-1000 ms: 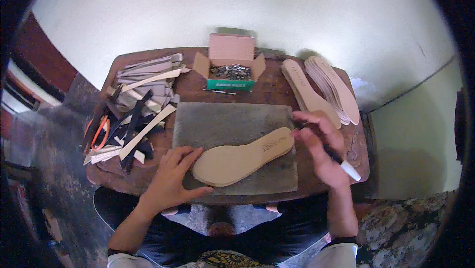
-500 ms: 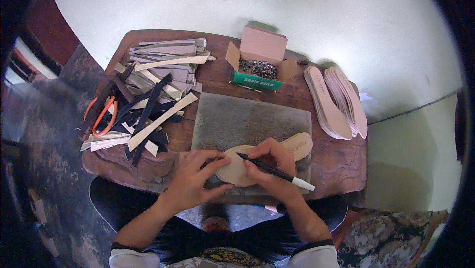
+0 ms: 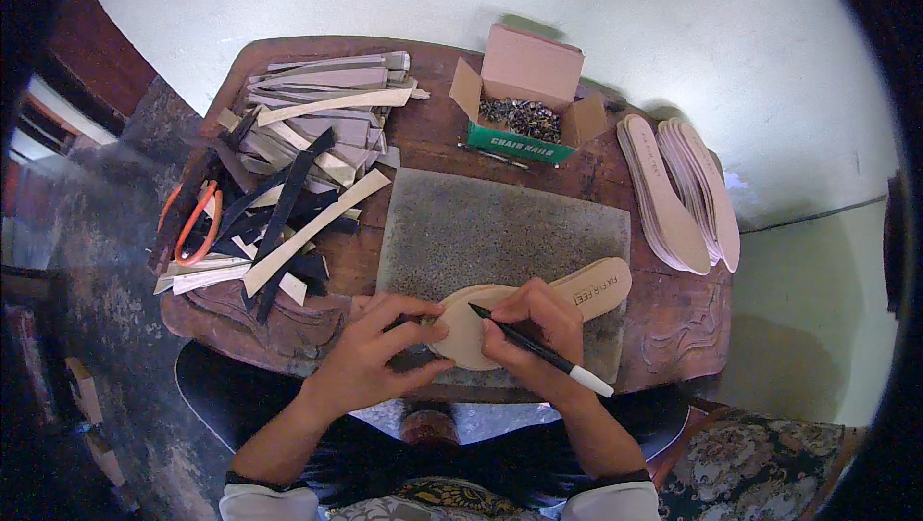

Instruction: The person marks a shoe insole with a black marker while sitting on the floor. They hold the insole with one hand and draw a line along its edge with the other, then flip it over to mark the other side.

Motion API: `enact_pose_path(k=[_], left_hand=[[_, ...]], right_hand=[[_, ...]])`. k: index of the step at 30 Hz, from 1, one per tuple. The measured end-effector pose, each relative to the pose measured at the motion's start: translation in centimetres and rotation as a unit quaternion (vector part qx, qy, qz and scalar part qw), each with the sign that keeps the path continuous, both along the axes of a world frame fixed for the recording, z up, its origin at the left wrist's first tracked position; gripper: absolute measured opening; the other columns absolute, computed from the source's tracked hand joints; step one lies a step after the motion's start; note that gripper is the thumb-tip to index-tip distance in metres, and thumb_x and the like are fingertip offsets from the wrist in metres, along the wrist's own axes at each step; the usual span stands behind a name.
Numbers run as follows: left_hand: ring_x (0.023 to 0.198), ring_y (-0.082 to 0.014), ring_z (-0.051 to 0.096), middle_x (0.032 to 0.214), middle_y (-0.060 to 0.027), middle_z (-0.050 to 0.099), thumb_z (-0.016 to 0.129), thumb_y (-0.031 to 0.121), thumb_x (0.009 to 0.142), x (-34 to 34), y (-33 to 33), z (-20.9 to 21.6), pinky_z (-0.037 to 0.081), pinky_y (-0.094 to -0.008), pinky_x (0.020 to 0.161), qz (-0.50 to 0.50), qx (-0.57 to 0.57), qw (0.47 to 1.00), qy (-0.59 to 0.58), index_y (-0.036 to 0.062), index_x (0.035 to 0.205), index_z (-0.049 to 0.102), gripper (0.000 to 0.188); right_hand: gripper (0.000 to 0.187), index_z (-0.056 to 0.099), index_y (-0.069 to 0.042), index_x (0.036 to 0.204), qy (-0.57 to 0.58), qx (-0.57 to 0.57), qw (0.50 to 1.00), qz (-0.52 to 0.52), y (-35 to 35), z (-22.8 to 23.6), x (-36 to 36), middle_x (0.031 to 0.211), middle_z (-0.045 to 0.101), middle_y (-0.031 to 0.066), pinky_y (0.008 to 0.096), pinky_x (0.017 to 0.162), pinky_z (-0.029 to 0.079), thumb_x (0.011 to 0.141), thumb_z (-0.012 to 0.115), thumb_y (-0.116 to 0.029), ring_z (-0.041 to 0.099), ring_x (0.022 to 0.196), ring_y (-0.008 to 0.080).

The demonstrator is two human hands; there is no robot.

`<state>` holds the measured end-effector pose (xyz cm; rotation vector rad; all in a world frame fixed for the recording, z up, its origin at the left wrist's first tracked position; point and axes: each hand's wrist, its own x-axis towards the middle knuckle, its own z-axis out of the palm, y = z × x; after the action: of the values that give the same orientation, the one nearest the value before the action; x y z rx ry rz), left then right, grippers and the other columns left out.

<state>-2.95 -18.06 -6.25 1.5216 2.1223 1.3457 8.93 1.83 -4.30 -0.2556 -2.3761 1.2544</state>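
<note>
A beige insole [image 3: 454,336] lies over a similar insole on a grey slab [image 3: 500,218], its broad toe end to the left and its narrow heel to the right. At the rounded toe edge, the fingers and thumb of my left hand [image 3: 370,350] grip its rim. My right hand [image 3: 538,334] is closed around a black marker [image 3: 534,346] with a white end. The marker's tip points down at the toe part, touching it or just above; I cannot tell which. My right hand hides the insole's middle.
Behind the slab stands an open green cardboard box [image 3: 519,141] of small nails. Stacked insoles [image 3: 663,199] lie at the right. Grey strips [image 3: 332,98], black and cream strips [image 3: 317,233] and orange-handled scissors [image 3: 200,228] crowd the left of the wooden table [image 3: 673,319].
The view has shifted slightly, so the table things appear moved. Both hands keep their hold, and the marker's tip stays over the toe part of the insole.
</note>
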Motion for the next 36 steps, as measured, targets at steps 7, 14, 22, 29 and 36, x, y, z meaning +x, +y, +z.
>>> enact_pose_path(k=[7, 14, 22, 29, 36], left_hand=[[0.104, -0.0224, 0.063, 0.117, -0.0045, 0.065, 0.088, 0.022, 0.071, -0.01, 0.1, 0.21, 0.041, -0.0374, 0.086, 0.001, -0.004, 1.0, -0.003, 0.0116, 0.103, 0.071, 0.037], [0.103, -0.0229, 0.064, 0.115, -0.0045, 0.066, 0.087, 0.022, 0.072, -0.06, -0.14, 0.41, 0.042, -0.0381, 0.087, 0.005, -0.002, 1.0, 0.003, 0.0117, 0.103, 0.071, 0.036], [0.103, -0.0215, 0.063, 0.115, -0.004, 0.066, 0.087, 0.021, 0.071, -0.09, -0.19, 0.44, 0.04, -0.0377, 0.086, 0.006, -0.01, 1.0, 0.001, 0.0124, 0.103, 0.071, 0.037], [0.103, -0.0212, 0.063, 0.115, -0.0039, 0.066, 0.088, 0.022, 0.071, 0.01, -0.07, 0.28, 0.04, -0.0377, 0.086, 0.007, -0.005, 1.0, 0.004, 0.0124, 0.103, 0.071, 0.037], [0.102, -0.021, 0.063, 0.114, -0.0035, 0.066, 0.088, 0.022, 0.071, -0.01, 0.01, 0.19, 0.04, -0.0372, 0.085, 0.005, -0.003, 1.0, 0.002, 0.0125, 0.103, 0.071, 0.038]], right_hand=[[0.019, 0.061, -0.001, 0.078, 0.001, 0.004, 1.0, 0.008, 0.17, 0.05, -0.03, 0.077, 0.064, 0.0107, 0.0296, 0.058, 0.049, 0.072, 0.08, -0.002, 0.064, 0.067, 0.0192], [0.019, 0.061, -0.001, 0.079, -0.005, -0.005, 1.0, 0.008, -0.13, 0.24, -0.25, 0.077, 0.064, 0.0107, 0.0306, 0.06, 0.05, 0.072, 0.079, -0.003, 0.064, 0.068, 0.0201], [0.019, 0.061, -0.001, 0.078, -0.006, -0.007, 1.0, 0.006, -0.17, 0.24, -0.29, 0.077, 0.064, 0.011, 0.0312, 0.061, 0.05, 0.073, 0.079, -0.002, 0.065, 0.069, 0.0209], [0.019, 0.06, -0.001, 0.077, -0.005, 0.005, 1.0, 0.006, -0.07, 0.18, -0.27, 0.076, 0.064, 0.011, 0.0311, 0.061, 0.05, 0.072, 0.078, -0.001, 0.065, 0.068, 0.0211], [0.018, 0.061, -0.001, 0.077, -0.008, -0.001, 1.0, 0.006, -0.05, 0.39, -0.28, 0.076, 0.064, 0.0109, 0.0308, 0.061, 0.051, 0.072, 0.078, -0.002, 0.065, 0.068, 0.0207]])
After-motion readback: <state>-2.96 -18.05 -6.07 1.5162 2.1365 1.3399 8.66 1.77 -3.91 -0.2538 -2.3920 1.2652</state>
